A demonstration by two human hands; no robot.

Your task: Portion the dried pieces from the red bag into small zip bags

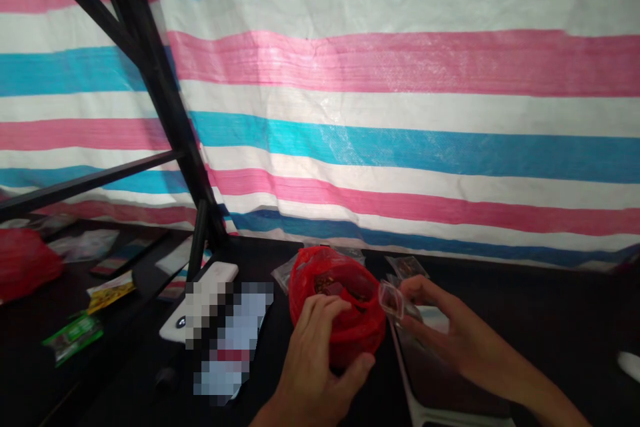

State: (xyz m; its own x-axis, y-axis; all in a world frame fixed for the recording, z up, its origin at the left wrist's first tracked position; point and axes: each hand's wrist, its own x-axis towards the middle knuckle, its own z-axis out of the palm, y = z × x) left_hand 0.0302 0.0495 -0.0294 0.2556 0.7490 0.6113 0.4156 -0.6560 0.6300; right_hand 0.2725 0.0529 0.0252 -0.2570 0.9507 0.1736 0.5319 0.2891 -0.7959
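Observation:
A red plastic bag [345,293] stands open on the black table [550,320], with small dark pieces inside. My left hand [315,353] grips the bag's near side, fingers over its rim and thumb below. My right hand [445,327] is just right of the bag and pinches a small clear plastic pouch [393,299] at the bag's mouth. More small clear pouches [407,267] lie behind the bag.
A white device [200,303] and a blurred-out patch lie left of the bag. A dark tablet-like slab [440,387] lies under my right wrist. Another red bag [23,263], packets and a green packet [75,337] sit at left. A black frame [165,107] and striped tarp stand behind.

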